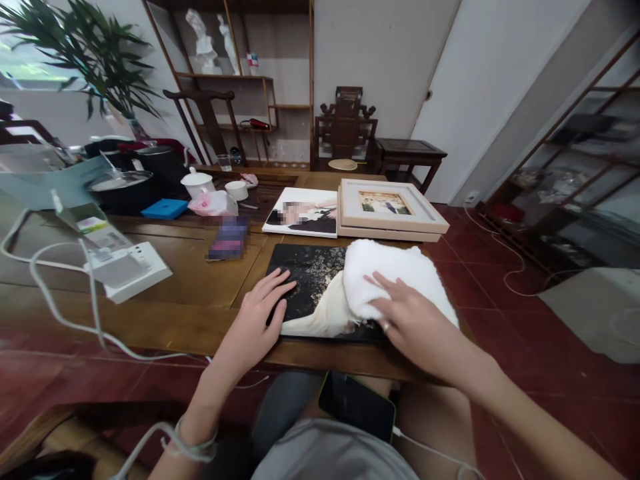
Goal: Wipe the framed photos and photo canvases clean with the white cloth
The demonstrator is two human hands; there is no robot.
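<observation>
A dark photo panel [305, 280], printed with pale blossoms and a long cream dress, lies flat near the table's front edge. My left hand [260, 317] rests on its left side, fingers stretched and spread, holding nothing. A folded white towel [395, 267] covers the panel's right part and reaches past its right edge. On the towel's front part is my right hand [407, 317], pressing it against the panel with bent fingers. What lies under the towel is hidden.
Behind the panel lie a white photo board [305, 223] and stacked framed pictures [395, 200]. A phone [227, 239], a white device with cables [135, 270], a blue box [165, 209] and a teapot [197, 181] stand leftward. Another phone [357, 405] rests on my lap, cable attached.
</observation>
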